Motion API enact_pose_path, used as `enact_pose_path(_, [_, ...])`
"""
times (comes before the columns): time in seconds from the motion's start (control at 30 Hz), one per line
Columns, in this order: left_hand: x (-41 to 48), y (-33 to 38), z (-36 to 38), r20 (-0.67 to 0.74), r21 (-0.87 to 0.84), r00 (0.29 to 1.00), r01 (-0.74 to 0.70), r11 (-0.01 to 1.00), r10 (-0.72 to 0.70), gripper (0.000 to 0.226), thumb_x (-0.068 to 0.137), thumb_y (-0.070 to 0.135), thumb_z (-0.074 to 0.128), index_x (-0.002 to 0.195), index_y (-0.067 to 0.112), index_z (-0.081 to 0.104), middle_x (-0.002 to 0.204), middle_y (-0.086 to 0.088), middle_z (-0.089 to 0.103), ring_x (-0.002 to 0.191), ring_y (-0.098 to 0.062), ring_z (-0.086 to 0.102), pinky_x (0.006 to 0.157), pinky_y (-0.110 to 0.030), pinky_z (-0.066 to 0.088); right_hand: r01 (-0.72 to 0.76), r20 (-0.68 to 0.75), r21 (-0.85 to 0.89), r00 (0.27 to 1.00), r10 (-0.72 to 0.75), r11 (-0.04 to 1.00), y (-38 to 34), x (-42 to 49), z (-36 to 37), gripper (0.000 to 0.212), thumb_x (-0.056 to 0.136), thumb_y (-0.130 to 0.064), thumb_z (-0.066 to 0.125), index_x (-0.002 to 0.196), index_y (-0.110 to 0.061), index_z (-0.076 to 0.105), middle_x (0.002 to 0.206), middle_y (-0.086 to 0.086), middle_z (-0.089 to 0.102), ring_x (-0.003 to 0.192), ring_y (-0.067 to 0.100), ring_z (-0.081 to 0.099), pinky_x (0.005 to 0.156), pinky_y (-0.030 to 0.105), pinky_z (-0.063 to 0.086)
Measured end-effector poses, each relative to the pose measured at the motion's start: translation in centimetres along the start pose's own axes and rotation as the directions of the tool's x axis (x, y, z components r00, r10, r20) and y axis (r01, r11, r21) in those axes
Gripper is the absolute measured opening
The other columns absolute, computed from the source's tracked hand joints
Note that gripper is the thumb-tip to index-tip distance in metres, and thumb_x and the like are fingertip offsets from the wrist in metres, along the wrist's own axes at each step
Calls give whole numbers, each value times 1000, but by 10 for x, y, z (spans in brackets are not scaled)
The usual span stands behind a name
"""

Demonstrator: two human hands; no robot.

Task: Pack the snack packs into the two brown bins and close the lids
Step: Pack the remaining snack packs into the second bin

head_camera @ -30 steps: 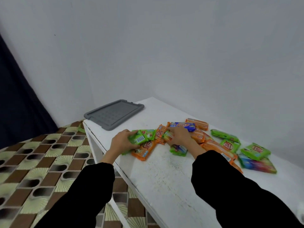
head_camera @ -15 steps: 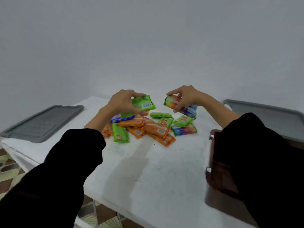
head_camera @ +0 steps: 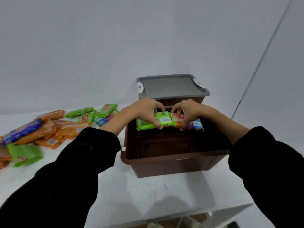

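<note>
Packing: brown bin (head_camera: 172,163) open at centre frame, its near part dark.
Left hand (head_camera: 144,111): fingers curled round a green pack (head_camera: 148,124) over the bin's far side.
Right hand (head_camera: 187,111): pinching an orange-and-blue pack (head_camera: 191,123), touching the green one.
Second bin (head_camera: 195,100): behind, grey lid (head_camera: 171,87) on top.
Loose packs (head_camera: 49,130): heaped on the white counter (head_camera: 148,195), left of frame.

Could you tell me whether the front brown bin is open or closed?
Open: the front brown bin has no lid on; its dark interior shows.

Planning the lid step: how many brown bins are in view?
2. The open bin is nearest the camera; the second bin stands directly behind it, with a grey lid on top. Others may lie out of view.
</note>
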State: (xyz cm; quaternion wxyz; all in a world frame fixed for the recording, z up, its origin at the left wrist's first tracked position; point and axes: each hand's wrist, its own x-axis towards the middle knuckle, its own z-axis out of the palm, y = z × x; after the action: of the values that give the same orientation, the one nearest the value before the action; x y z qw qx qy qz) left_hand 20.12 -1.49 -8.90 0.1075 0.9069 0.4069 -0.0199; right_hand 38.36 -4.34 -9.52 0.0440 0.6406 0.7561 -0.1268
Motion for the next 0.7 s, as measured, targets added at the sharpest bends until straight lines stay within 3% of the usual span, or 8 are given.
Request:
enact_pose_path(0.2, [25, 19, 49, 41, 252, 999, 11, 968, -22, 77, 63, 43, 79, 131, 21, 48, 120, -9, 59, 110, -27, 56, 83, -34, 45, 13, 20, -156, 1000, -10, 988, 14, 2, 54, 75, 65, -23, 82, 132, -17, 48, 127, 9, 52, 117, 25, 49, 90, 31, 42])
enact_pose_path(0.4, [27, 21, 75, 158, 413, 987, -25, 910, -44, 75, 68, 41, 78, 130, 13, 47, 123, -12, 56, 109, -30, 59, 84, -39, 48, 60, -1, -236, 998, -62, 970, 16, 8, 72, 70, 68, -21, 79, 131, -15, 49, 128, 9, 50, 117, 26, 50, 90, 36, 45])
enact_pose_path(0.53, [27, 17, 77, 190, 395, 981, -50, 917, -28, 68, 69, 41, 77, 123, 9, 51, 122, -12, 55, 109, -29, 57, 84, -36, 46, 78, -13, -206, 997, -82, 975, 14, 11, 76, 75, 66, -25, 81, 133, -15, 48, 129, 7, 53, 118, 23, 52, 90, 34, 46])
enact_pose_path(0.7, [28, 16, 77, 183, 349, 983, -59, 935, -6, 75, 66, 45, 78, 126, 7, 52, 120, -13, 57, 109, -28, 57, 85, -36, 46, 104, 15, -221, 995, -103, 970, 12, 12, 77, 80, 65, -26, 82, 135, -15, 46, 131, 6, 54, 120, 23, 51, 92, 32, 45])
